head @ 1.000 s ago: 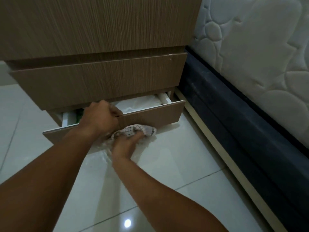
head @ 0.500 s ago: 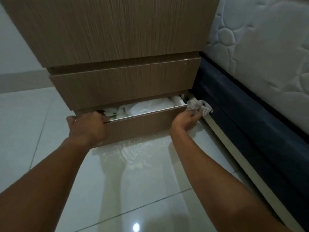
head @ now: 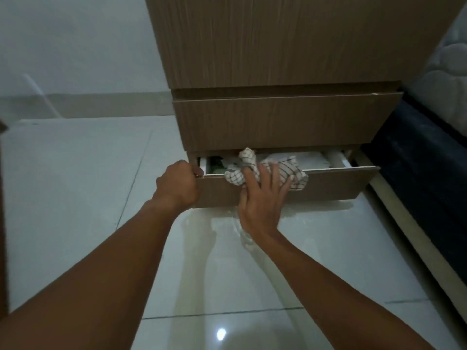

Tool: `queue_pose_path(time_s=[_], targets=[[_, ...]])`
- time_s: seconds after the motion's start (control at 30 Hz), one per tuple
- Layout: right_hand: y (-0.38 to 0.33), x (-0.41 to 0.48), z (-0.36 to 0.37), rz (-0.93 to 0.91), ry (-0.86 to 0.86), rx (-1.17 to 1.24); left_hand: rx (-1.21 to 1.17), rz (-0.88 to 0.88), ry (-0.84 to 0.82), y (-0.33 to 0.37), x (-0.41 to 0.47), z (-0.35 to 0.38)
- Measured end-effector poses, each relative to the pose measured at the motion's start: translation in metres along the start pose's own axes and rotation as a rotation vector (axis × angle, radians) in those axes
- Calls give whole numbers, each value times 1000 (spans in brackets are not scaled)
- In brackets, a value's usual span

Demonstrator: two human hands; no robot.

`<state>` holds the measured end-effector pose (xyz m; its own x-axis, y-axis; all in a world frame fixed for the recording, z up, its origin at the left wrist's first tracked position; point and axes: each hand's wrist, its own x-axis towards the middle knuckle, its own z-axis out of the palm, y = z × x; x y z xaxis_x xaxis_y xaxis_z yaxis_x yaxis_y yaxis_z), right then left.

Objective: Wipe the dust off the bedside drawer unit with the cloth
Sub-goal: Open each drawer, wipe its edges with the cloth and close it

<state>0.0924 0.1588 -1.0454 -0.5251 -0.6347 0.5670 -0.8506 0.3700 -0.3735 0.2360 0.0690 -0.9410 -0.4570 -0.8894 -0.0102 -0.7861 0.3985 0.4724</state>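
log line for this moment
left hand: grips bottom drawer at left end | right hand: presses cloth on its top edge | drawer: ajar

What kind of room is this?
Probably a bedroom. A quilted mattress sits on a dark bed base, right beside a wooden drawer unit like a bedside table.

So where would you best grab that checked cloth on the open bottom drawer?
Probably the bunched peak of the checked cloth, coming from above and in front. It stands up over the top edge of the bottom drawer, free of the right hand, whose spread fingers press the rest against the drawer front.
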Motion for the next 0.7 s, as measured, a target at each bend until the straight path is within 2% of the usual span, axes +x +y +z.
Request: queue_pose_path(time_s=[0.07, 0.13, 0.27, 0.33, 0.5, 0.63, 0.7], targets=[[-15, 6, 2, -211, -89, -60, -118, -66, 45, -9, -4, -5], [-33, 12, 7, -380, -112, -106, -368, -190, 43, -14, -6, -12], [-62, 21, 19, -616, -146, -182, -888, -492, 13, -14, -4, -28], [-65, 26, 22, -749, -174, -222, -987, -538, -27, -11, -6, -30], [-48, 30, 31, -1236, -209, -522, -582, -265, 77, -16, -5, -24], [-36, 31, 36, -1488, -249, -772, -408, -166, -132, -16, -4, -17], [-30, 28, 34, -1518, -239, -837, -339, -123, -170, -17, -4, -13]])
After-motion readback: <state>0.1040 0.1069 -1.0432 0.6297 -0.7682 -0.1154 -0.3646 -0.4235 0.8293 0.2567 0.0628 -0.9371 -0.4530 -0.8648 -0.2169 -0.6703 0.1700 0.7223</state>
